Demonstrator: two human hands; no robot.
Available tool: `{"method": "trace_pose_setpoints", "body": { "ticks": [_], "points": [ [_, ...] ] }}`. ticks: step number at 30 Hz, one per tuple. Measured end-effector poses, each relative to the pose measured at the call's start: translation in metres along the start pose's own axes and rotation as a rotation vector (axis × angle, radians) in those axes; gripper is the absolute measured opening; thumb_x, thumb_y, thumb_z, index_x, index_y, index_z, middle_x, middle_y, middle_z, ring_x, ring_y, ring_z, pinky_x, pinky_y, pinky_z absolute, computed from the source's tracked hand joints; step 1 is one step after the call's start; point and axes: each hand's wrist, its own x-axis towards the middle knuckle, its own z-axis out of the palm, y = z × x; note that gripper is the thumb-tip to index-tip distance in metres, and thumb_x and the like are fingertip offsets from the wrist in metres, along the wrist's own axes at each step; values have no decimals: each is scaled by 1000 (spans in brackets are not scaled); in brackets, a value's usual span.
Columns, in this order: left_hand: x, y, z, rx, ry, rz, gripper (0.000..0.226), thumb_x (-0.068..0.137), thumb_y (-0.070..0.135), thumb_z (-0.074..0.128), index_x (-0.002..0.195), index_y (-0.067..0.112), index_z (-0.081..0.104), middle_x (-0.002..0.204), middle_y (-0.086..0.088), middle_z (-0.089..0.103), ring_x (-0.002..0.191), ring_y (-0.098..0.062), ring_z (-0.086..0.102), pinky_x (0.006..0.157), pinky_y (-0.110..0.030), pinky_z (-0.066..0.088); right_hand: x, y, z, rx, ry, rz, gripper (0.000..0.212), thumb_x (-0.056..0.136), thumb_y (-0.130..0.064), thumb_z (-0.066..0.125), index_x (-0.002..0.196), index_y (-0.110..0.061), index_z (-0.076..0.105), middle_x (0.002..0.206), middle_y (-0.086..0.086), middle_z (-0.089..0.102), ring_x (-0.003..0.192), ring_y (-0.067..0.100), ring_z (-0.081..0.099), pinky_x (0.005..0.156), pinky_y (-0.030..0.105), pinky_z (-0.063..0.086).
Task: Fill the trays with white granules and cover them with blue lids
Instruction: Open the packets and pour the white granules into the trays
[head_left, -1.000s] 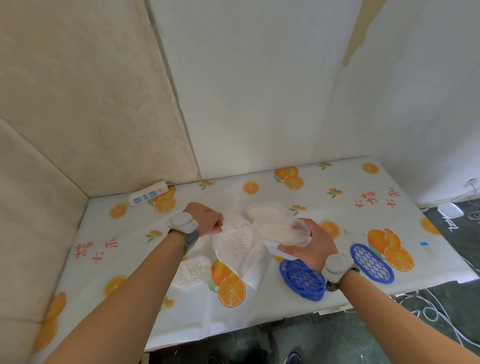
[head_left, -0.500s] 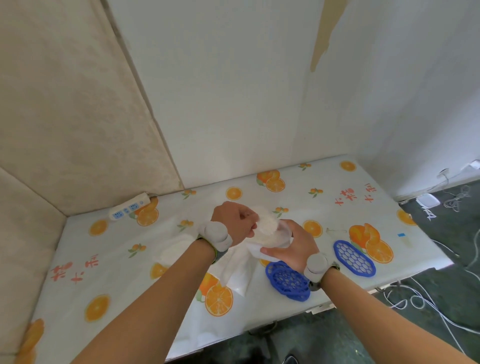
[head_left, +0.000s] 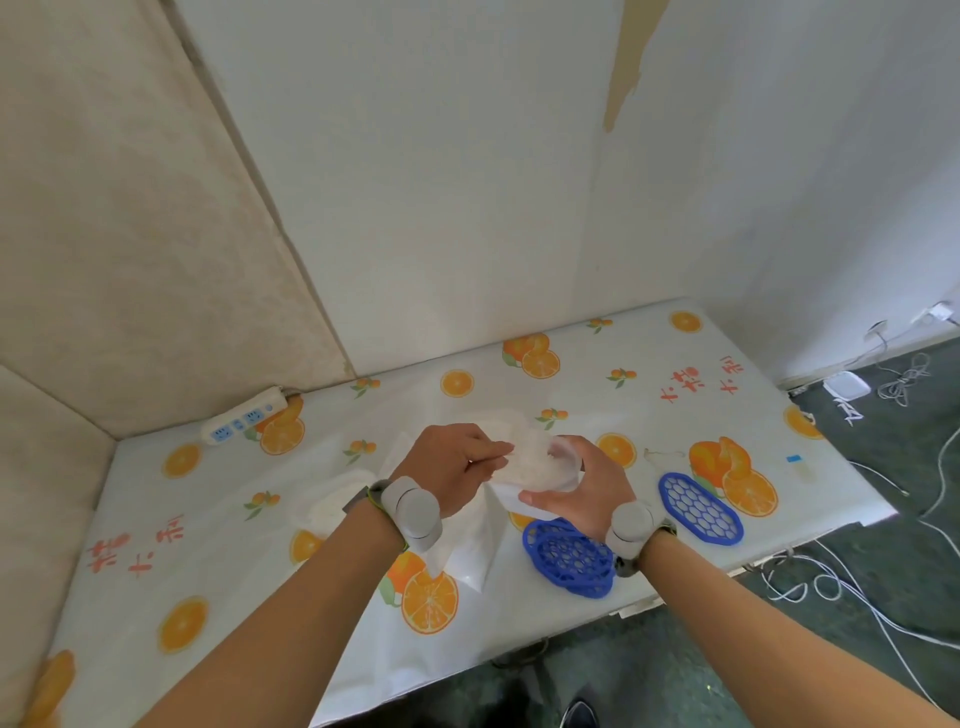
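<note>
Above the table (head_left: 649, 364), the right hand (head_left: 582, 486) grips a granule-filled tray (head_left: 540, 465); the left hand (head_left: 452, 462) pinches its edge. Tilting it could spill granules.

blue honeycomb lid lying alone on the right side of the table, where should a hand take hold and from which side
Probably a pinch on the solid outer rim of the flat blue oval honeycomb-mesh plastic lid, coming from above at its near long edge. It lies flat on the orange-print tablecloth, apart from the stacked blue lids, and its mesh middle looks thin, so the rim gives the firmer grip. The right hand is nearest.
</note>
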Motion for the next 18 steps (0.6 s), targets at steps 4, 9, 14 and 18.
{"method": "trace_pose_setpoints", "body": {
  "ticks": [4,9,14,18],
  "points": [
    [-5,-5,-5,-18,94,97,24,92,8,64,115,12,72,95,-6,71,83,-22,68,81,-32,55,4,-2,3,17,-4,-10,84,51,-73,83,124,-45,52,116,-27,60,106,-15,52,78,9,42],
    [-10,-13,-21,-56,262,103,20,90,12,67,108,15,75,89,1,71,71,-11,68,74,-23,56,9,-6,5,28,-13,-17,85,52,-72,83,125,-42,52,117,-26,61,108,-7,55,79,10,41],
    [-17,-33,-45,-292,347,-236,15,89,23,68,86,38,70,79,13,70,66,-2,69,66,-18,57,12,-7,6,14,-10,-23,87,54,-68,84,130,-38,52,119,-24,60,108,-1,56,82,11,40],
    [-25,-57,-64,-173,250,-410,12,91,30,64,81,38,64,70,13,70,60,3,67,62,-14,50,14,-8,9,-5,-3,-17,89,54,-67,84,131,-34,53,120,-21,61,109,4,57,87,18,43]
  ]
}}
